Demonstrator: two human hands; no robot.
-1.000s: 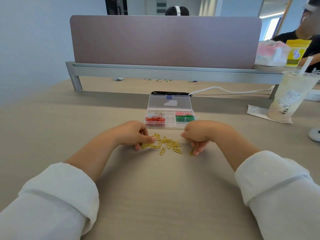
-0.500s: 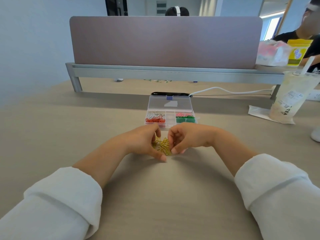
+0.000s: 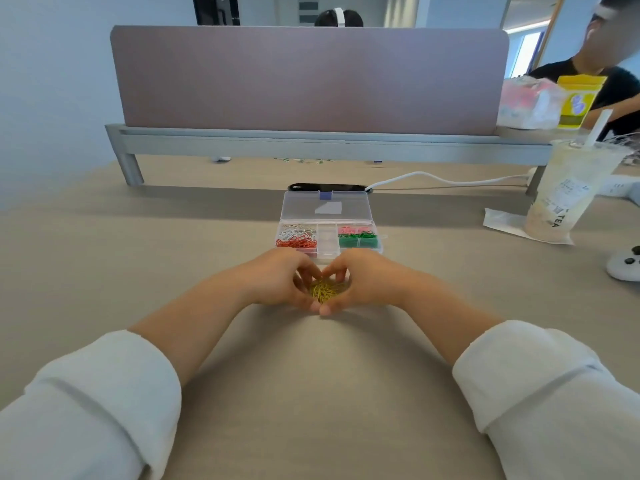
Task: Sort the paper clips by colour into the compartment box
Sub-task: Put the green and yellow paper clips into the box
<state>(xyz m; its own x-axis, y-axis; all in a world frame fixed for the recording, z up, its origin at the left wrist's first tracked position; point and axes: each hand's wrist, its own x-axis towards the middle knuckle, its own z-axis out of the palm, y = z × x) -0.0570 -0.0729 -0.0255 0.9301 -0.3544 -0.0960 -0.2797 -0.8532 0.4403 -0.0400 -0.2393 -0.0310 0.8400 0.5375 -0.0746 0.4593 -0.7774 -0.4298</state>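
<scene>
The left hand (image 3: 277, 280) and right hand (image 3: 367, 280) cup round the yellow paper clips (image 3: 325, 291), so only the top of the heap shows between the curled fingers. A white game controller (image 3: 628, 266) is cut by the right edge. The scattered bits (image 3: 301, 161) under the desk divider (image 3: 311, 77) are too small to name.

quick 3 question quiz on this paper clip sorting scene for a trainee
1. True or false: the yellow paper clips cupped between the left hand and right hand lie inside the compartment box.
2. Which clips share the box's left side with the white clips? A green, B red, C pink.
3. Fill in: the box's lid is ____.
Key: 1 false, they lie on the table; 2 B; 3 open.
</scene>
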